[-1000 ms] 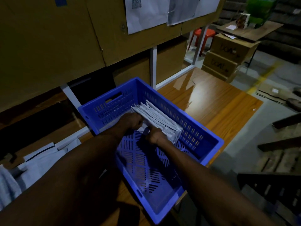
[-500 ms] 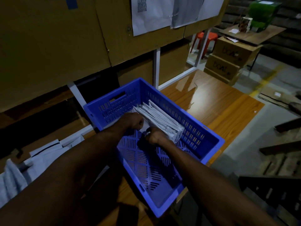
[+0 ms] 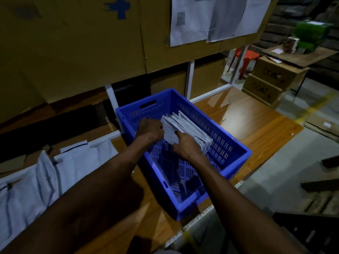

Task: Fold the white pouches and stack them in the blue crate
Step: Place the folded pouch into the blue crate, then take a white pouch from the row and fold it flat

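Now both hands are inside the blue crate [image 3: 236,163], which stands on the wooden table [image 3: 256,132] a little turned, with its long side running from about 11 o'clock to 5 o'clock. A row of folded white pouches [image 3: 190,128] stands on edge against the crate wall at the 2 o'clock side, leaning on that wall. The nearest pouch [image 3: 170,133] of this row is held between the two hands. The left hand [image 3: 149,131] is at the 9 o'clock side of this pouch, its fingers curled and closed on the pouch edge. The right hand [image 3: 186,145] is at the 5 o'clock side, its fingers also bent around the lower part of the same pouch; the fingertips are hidden behind it, so how deep they go I cannot tell. The crate floor near the person is bare and shows its slotted pattern.

At 8 o'clock from the crate, well apart from it, a pile of unfolded white pouches [image 3: 36,180] lies on the table. Behind the crate, at 12 o'clock, stand large cardboard boxes [image 3: 73,43] with paper sheets [image 3: 211,17] fixed on them. Far at 2 o'clock are two stacked brown cartons [image 3: 271,79], a red stool [image 3: 245,57] and a green object [image 3: 311,33] on a second table.
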### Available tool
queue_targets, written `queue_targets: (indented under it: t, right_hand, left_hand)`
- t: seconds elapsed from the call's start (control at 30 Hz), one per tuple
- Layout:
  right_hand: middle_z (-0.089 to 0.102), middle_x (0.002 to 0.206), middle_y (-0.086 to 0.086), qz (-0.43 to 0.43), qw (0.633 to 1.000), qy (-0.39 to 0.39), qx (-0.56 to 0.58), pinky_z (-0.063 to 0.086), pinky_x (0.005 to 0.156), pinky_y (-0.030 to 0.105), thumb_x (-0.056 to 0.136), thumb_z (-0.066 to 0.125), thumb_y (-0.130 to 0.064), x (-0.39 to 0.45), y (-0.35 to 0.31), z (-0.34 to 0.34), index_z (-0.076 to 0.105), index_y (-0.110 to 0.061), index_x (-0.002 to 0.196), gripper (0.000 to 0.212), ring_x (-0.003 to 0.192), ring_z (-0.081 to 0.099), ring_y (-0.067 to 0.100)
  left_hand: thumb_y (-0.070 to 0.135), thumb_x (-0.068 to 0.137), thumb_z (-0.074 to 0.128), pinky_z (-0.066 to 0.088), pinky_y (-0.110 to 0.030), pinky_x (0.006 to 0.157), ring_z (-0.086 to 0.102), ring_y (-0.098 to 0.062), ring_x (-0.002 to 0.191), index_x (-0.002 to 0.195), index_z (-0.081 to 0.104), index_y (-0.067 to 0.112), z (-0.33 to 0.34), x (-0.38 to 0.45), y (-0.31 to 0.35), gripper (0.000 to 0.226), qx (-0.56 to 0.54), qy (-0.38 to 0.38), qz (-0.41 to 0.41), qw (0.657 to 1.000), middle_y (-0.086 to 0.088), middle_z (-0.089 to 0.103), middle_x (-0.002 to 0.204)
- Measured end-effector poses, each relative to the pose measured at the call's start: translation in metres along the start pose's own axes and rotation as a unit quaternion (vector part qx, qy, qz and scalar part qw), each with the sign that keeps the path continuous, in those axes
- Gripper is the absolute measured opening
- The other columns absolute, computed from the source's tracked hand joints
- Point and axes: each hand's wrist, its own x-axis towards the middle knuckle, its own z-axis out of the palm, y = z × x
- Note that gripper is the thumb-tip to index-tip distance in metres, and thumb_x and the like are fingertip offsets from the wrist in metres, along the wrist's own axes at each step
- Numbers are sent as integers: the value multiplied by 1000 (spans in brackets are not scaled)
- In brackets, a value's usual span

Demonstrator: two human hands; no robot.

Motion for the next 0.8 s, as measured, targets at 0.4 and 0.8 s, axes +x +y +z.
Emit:
queue_targets:
  t: [0.4,0.8]
  right_hand:
    - [43,152,13,-149,978,135,50,29,117,49,89,45,-38,-147,-73,42,44,-11,148,64,147,29,32]
    - [42,154,6,-210,975,-68,19,30,117,40,93,57,-35,-199,-129,164,44,-21,148,57,147,26,23]
  left_hand:
    - [41,93,53,32,-46,114,43,-25,138,138,56,21,22,-226,-25,50,-118,271,-104,950,-5,52,146]
    - [45,95,47,24,-46,117,36,-25,143,141,53,23,78,-360,-115,51,-114,185,-256,942,-5,46,152]
